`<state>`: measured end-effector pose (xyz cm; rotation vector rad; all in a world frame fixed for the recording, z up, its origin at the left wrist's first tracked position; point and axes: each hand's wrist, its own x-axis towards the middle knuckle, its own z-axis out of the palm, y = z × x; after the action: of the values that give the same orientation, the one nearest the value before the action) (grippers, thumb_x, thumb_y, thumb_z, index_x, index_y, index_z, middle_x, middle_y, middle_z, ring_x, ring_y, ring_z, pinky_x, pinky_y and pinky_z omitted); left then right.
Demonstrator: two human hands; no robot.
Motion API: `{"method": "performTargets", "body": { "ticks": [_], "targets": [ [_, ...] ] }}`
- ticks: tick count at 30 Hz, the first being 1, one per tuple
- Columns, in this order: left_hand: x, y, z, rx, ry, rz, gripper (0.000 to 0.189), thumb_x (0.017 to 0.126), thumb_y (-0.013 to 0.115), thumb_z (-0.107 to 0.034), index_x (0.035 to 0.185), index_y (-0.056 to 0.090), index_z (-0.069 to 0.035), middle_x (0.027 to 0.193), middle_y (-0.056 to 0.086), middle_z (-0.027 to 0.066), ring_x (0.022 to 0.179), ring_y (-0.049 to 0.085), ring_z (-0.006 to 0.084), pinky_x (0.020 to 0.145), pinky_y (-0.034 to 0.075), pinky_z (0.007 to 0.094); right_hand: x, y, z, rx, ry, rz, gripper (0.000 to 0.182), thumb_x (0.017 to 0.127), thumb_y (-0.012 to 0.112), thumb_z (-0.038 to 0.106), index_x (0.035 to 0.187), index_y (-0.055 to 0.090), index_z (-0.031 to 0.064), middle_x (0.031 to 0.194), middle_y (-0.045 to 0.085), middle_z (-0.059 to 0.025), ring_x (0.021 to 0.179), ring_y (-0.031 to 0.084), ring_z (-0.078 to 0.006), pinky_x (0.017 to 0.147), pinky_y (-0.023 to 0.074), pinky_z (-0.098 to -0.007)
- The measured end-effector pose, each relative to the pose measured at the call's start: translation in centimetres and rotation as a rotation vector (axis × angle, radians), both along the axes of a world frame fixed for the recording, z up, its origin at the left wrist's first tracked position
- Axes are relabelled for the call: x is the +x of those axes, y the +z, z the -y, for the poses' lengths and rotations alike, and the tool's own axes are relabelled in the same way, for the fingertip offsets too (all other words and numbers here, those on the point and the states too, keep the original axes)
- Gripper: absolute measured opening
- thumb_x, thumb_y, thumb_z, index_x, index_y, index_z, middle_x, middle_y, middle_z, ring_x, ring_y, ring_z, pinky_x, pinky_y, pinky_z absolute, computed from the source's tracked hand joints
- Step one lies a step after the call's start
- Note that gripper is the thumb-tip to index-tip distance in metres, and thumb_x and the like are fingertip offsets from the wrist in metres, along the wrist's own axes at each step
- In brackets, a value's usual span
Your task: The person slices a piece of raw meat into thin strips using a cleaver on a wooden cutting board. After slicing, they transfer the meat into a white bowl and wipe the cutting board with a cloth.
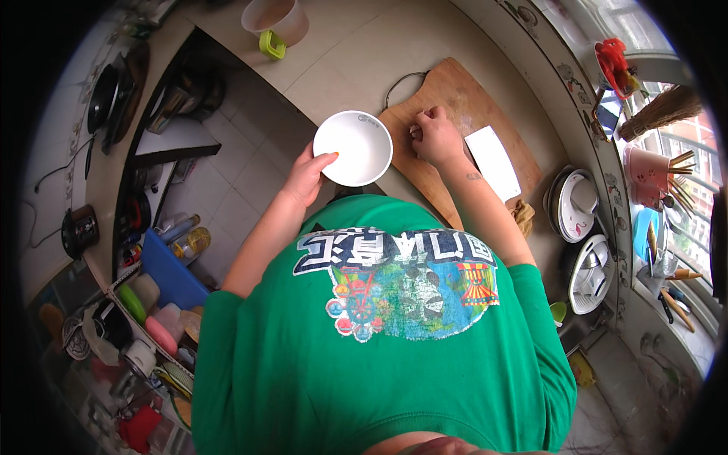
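A round white bowl is held in my left hand, its thumb over the inside of the rim and the other fingers underneath. The bowl is beside the left edge of a wooden cutting board with a metal loop handle. Over the board, my right hand has its fingers curled around some small pinkish-brown pieces, mostly hidden by the fingers. To the right of that hand, a cleaver lies flat on the board, its broad blade bright with glare and its handle out of sight.
A clear plastic jug with a green handle stands farther back on the countertop. At right are a crumpled brown cloth, stacked plates and a white basket. A chopstick holder stands on the windowsill.
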<state>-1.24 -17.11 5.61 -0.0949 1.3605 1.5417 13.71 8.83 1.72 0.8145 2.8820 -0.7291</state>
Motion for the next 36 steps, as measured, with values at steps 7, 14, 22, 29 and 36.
{"method": "performTargets", "body": {
  "ticks": [7, 14, 22, 29, 36],
  "targets": [
    [-0.4, -1.6, -4.3, 0.033, -0.179, -0.045, 0.059, 0.091, 0.069, -0.018, 0.142, 0.044, -0.001, 0.136, 0.056, 0.0112, 0.128, 0.049, 0.0217, 0.111, 0.036, 0.0367, 1.8, 3.0, -2.2, -1.123, -0.566, -0.256, 0.018, 0.083, 0.063, 0.002, 0.100, 0.063, 0.0039, 0.113, 0.063, -0.0109, 0.084, 0.068, -0.0224, 0.062, 0.0579, -0.0347],
    [0.1, -2.3, -7.6, 0.052, -0.308, -0.131, 0.062, 0.094, 0.068, -0.041, 0.142, 0.046, -0.007, 0.135, 0.057, 0.0072, 0.127, 0.051, 0.0205, 0.109, 0.038, 0.0376, 1.9, 8.0, 1.6, -1.033, -0.325, -0.535, 0.032, 0.078, 0.081, 0.008, 0.105, 0.066, 0.0061, 0.129, 0.054, -0.0114, 0.113, 0.060, -0.0220, 0.095, 0.0517, -0.0343],
    [1.1, -3.8, -5.4, 0.044, -0.124, 0.117, 0.056, 0.098, 0.062, -0.041, 0.141, 0.047, -0.007, 0.134, 0.058, 0.0097, 0.125, 0.055, 0.0230, 0.106, 0.043, 0.0397, 2.7, 8.6, -0.8, -0.774, -0.467, -0.216, 0.022, 0.087, 0.068, 0.010, 0.107, 0.065, 0.0016, 0.091, 0.071, -0.0086, 0.078, 0.068, -0.0125, 0.070, 0.0549, -0.0270],
    [1.1, -3.4, -1.9, 0.145, 0.161, 0.183, 0.052, 0.101, 0.056, -0.036, 0.140, 0.045, -0.004, 0.137, 0.056, 0.0109, 0.127, 0.054, 0.0237, 0.107, 0.044, 0.0402, 2.2, 2.4, -3.5, -0.153, -0.311, -0.077, 0.029, 0.084, 0.068, 0.025, 0.105, 0.067, 0.0054, 0.113, 0.064, -0.0165, 0.102, 0.064, -0.0324, 0.088, 0.0524, -0.0411],
    [1.7, -3.1, 0.0, 0.089, 0.163, 0.138, 0.054, 0.103, 0.051, -0.040, 0.141, 0.044, -0.002, 0.141, 0.053, 0.0123, 0.130, 0.051, 0.0254, 0.110, 0.041, 0.0411, 0.9, -0.1, -2.1, -0.069, 0.006, -0.088, 0.019, 0.078, 0.067, 0.021, 0.091, 0.064, 0.0089, 0.107, 0.059, -0.0159, 0.103, 0.057, -0.0365, 0.088, 0.0514, -0.0460]
  ]
}}
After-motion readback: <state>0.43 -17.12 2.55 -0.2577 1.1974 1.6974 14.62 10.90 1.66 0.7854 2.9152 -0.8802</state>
